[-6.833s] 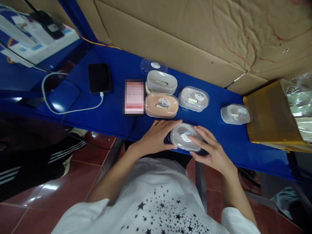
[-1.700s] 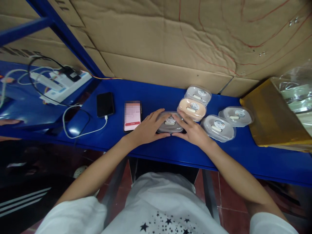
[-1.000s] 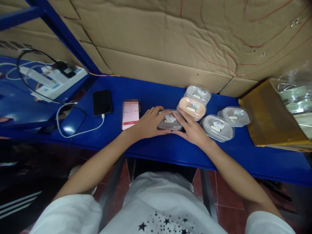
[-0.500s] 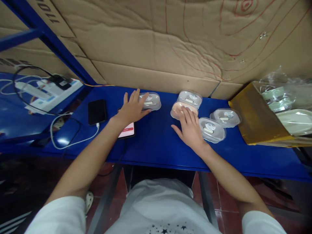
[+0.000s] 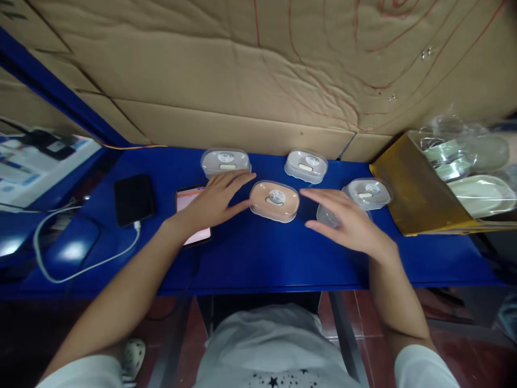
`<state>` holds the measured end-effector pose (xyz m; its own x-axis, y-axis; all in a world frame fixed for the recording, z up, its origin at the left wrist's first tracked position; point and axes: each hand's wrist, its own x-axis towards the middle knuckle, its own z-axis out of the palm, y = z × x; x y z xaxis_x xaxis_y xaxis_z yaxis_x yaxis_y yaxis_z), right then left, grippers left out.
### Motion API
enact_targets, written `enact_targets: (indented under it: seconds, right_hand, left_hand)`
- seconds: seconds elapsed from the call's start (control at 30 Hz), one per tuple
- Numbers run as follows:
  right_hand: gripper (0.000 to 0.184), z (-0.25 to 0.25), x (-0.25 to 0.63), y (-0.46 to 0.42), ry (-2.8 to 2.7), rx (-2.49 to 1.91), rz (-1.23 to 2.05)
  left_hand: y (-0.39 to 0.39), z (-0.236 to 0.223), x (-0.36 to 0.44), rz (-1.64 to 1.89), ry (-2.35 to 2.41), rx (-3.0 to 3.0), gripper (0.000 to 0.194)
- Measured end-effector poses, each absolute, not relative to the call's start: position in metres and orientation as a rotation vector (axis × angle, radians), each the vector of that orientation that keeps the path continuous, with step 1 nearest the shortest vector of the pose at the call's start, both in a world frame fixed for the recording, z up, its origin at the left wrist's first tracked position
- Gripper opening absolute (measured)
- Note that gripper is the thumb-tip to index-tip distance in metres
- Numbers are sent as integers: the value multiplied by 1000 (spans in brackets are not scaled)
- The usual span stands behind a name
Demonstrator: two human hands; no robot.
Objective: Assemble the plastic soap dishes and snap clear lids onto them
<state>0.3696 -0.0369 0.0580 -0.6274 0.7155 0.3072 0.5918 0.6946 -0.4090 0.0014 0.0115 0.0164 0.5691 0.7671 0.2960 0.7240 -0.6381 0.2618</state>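
Note:
A peach oval container (image 5: 270, 200) with a clear lid and a round sticker lies between my two hands. My left hand (image 5: 214, 200) has its fingers apart, with the thumb tip at or just beside the container's left end. My right hand (image 5: 348, 220) is open to the right of it, slightly apart. Beneath my right hand a grey oval container (image 5: 326, 216) is mostly hidden. Another grey container (image 5: 225, 161) stands behind my left fingers. Two more stand near: a grey one (image 5: 306, 167) by the cardboard wall and a grey one (image 5: 368, 195) near the box.
A phone with a lit screen (image 5: 194, 237) lies partly under my left hand. Further left are a black device (image 5: 133, 200) on a white cable and a power strip (image 5: 60, 167). An open cardboard box (image 5: 399, 178) with wrapped pale green items stands right on the blue table (image 5: 274, 258).
The grey container between my hands went to the back left and was let go. The peach container came left and forward, between my hands. My right hand has moved right.

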Motion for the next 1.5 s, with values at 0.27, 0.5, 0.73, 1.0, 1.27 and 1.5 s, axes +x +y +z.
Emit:
enact_targets:
  seconds: [0.27, 0.5, 0.73, 1.0, 1.27, 1.5]
  right_hand:
    - [92, 51, 404, -33, -2669, -1602, 466]
    - [60, 38, 374, 1, -2539, -1133, 586]
    - [33, 31, 369, -15, -2400, -1189, 229]
    - [51, 36, 354, -41, -2668, -1086, 493]
    - [44, 36, 360, -57, -2772, -1147, 496]
    - [37, 38, 344, -57, -2712, -915, 492]
  left_hand:
    - [18, 8, 18, 496, 972, 2711, 64]
    - [15, 8, 8, 690, 1094, 2678, 42]
    - [0, 0, 19, 666, 1199, 2589, 56]
    - [-5, -2, 31, 844, 1285, 2645, 46]
    - [-22, 2, 46, 415, 1084, 3045, 33]
    - [-18, 6, 43, 536, 1161, 2906, 35]
